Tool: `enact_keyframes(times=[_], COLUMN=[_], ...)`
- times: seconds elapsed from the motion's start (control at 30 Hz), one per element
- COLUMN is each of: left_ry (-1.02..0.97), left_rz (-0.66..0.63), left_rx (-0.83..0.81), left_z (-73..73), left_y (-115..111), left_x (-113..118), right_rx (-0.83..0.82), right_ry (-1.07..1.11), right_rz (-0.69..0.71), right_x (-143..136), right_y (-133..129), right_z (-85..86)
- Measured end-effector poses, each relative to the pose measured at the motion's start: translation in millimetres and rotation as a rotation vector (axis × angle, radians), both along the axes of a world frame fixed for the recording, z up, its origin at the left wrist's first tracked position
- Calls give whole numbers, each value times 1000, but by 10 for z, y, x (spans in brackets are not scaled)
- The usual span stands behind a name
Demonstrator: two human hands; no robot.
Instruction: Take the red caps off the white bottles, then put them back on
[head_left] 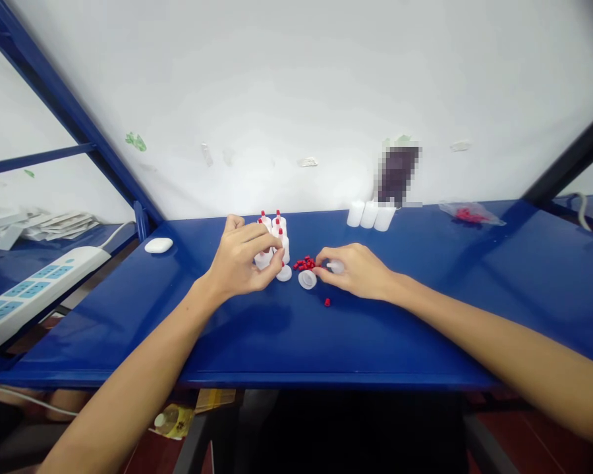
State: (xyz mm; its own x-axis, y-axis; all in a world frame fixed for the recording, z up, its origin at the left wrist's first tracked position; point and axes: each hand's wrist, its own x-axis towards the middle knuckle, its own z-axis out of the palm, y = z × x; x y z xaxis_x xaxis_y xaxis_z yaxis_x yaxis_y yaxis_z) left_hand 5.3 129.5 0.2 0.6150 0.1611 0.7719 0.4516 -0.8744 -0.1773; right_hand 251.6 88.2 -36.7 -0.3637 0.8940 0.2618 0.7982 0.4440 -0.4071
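Observation:
My left hand (pixel 247 257) is closed in a loose pinch beside a group of white squeeze bottles (pixel 285 247) with red-tipped nozzles. Its thumb is just above a white nozzle lid (pixel 284 274) with a red tip; I cannot make out whether the fingers hold anything. My right hand (pixel 358 270) curls around a translucent white nozzle lid (pixel 336 266), while its thumb and forefinger reach the edge of a small pile of red caps (pixel 304 264). Between the hands, another white nozzle lid (pixel 307 280) lies on the blue table (pixel 375 336). One red cap (pixel 327 302) sits apart, nearer me.
Three white bottles (pixel 369 214) stand by the wall, near a blurred dark patch. A clear bag of red caps (pixel 470 214) lies at the back right. A white oval object (pixel 159 245) is at the left, with a power strip (pixel 34 289) beyond the table's left side.

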Motion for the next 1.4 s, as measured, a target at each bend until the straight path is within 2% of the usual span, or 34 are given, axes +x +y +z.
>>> enact_keyframes(times=[0.13, 0.27, 0.37, 0.57, 0.67, 0.77, 0.97, 1.1, 1.23, 1.4], left_ry=[-7, 56, 188, 496, 550, 524, 198, 60, 87, 187], left_rz=[-86, -144, -105, 50, 46, -23, -15, -63, -114, -99], left_rx=[-47, -66, -37, 24, 15, 27, 21, 4, -1, -177], left_z=[-37, -123, -173, -256, -296, -276, -90, -44, -43, 11], left_y=[-64, -108, -155, -223, -221, -199, -93, -28, 17, 28], left_x=[45, 113, 181, 285, 301, 282, 78, -19, -35, -61], right_rx=[21, 12, -7, -19, 4, 17, 12, 15, 17, 11], right_ry=[-116, -119, -117, -95, -47, -40, -67, -78, -102, -129], right_rz=[59, 126, 133, 116, 82, 54, 78, 85, 76, 65], right_x=[14, 29, 44, 189, 282, 315, 262, 252, 253, 249], right_y=[4, 5, 8, 122, 205, 238, 193, 191, 193, 184], right_z=[1, 22, 43, 50, 19, -7, 10, 13, 9, 15])
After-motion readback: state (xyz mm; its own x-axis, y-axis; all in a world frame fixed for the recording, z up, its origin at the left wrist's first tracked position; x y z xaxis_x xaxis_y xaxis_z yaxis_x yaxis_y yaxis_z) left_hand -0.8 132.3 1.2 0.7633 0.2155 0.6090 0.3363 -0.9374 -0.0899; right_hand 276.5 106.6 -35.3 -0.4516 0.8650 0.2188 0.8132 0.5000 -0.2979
